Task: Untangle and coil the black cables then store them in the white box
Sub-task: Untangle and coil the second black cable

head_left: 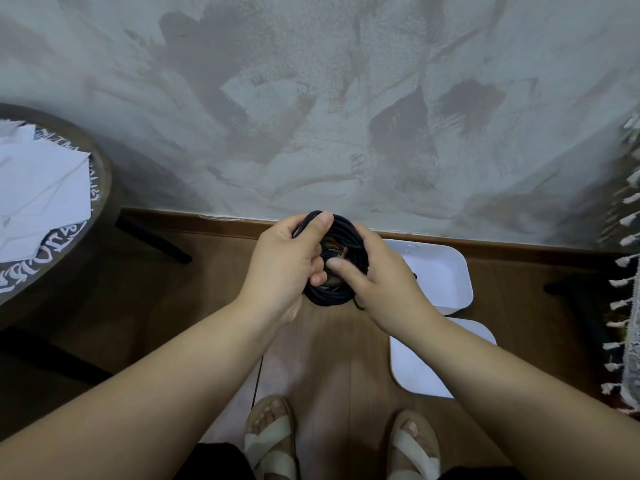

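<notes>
- Both hands grip one black cable coil [346,230] in mid-air: left hand [287,258] curled over its top, right hand [384,289] holding its right side.
- The white box [462,278] sits open on the floor [214,299], just right of the coil.
- I judge a slackened grip would let loops spring apart and retangle.

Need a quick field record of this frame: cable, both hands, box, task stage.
cable: black cable coil, wound in loops, held off the floor
left hand: left hand grips the coil's left side, thumb over the top
right hand: right hand holds the right side, one finger at the centre
box: white box open on the wood floor, beyond the right hand
lid: white lid flat beside it
stage: coil not yet in box
</notes>
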A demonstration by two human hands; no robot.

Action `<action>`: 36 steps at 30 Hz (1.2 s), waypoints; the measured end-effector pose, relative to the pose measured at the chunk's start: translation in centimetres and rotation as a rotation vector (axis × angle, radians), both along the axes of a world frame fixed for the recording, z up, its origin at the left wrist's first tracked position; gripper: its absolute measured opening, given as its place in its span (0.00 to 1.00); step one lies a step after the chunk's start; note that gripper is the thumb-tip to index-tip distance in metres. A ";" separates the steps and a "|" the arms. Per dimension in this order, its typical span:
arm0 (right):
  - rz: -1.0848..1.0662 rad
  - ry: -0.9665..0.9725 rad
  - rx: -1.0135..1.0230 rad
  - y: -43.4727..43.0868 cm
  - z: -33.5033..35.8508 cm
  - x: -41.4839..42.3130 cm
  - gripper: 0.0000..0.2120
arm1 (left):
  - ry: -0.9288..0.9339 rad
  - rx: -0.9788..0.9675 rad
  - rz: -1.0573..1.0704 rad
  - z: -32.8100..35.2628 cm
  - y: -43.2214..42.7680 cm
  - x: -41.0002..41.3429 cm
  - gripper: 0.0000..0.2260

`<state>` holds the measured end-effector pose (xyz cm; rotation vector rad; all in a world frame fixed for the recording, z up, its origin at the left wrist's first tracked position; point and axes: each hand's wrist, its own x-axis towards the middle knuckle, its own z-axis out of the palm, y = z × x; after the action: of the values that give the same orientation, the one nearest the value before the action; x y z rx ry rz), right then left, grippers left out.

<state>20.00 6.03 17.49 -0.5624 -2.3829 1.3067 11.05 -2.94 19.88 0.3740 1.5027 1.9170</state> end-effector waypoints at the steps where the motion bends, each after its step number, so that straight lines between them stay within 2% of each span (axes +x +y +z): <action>1: -0.024 0.006 -0.032 0.1 0.1 0.0 0.13 | 0.010 -0.008 -0.009 0.1 0.0 0.1 0.06; 5: -0.042 0.031 -0.147 0.3 0.5 0.3 0.03 | 0.040 -0.048 -0.036 0.5 -0.2 0.2 0.07; 9: 0.057 0.029 -0.389 0.4 1.1 0.5 0.09 | -0.060 -0.086 -0.043 1.2 -0.2 -0.3 0.14; 14: 0.187 0.046 -0.927 0.4 1.6 0.8 0.13 | -0.219 -0.105 -0.106 1.0 -0.3 -1.3 0.18; 16: 0.203 0.039 -1.097 0.5 1.8 1.0 0.12 | -0.224 -0.105 -0.147 0.9 -0.3 -1.4 0.18; 18: 0.198 0.035 -1.178 0.6 1.8 1.0 0.12 | -0.177 -0.093 -0.166 0.9 -0.3 -1.3 0.17; 21: 0.159 0.030 -1.125 0.7 1.3 0.6 0.13 | -0.096 -0.076 -0.123 0.8 -0.3 -1.3 0.15; 24: 0.170 0.014 -0.998 1.2 1.2 0.3 0.13 | -0.171 -0.040 -0.118 0.6 -0.3 -1.6 0.15; 27: 0.309 0.018 -1.103 2.0 1.5 0.8 0.13 | -0.374 -0.003 -0.243 1.0 -0.1 -1.8 0.18; 30: 0.390 0.046 -1.234 2.1 1.1 1.2 0.18 | -0.430 -0.025 -0.302 1.2 0.1 -1.7 0.18; 32: 0.286 0.014 -1.241 1.7 0.9 1.1 0.20 | -0.408 -0.065 -0.249 0.7 0.0 -1.7 0.17; 36: 0.027 0.001 -0.991 1.1 0.0 0.4 0.12 | -0.239 -0.114 -0.133 -0.4 -0.1 -1.8 0.14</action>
<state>20.43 7.15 17.51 -0.7589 -1.5894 2.4560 9.29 -2.99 19.45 0.1811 1.3858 1.6984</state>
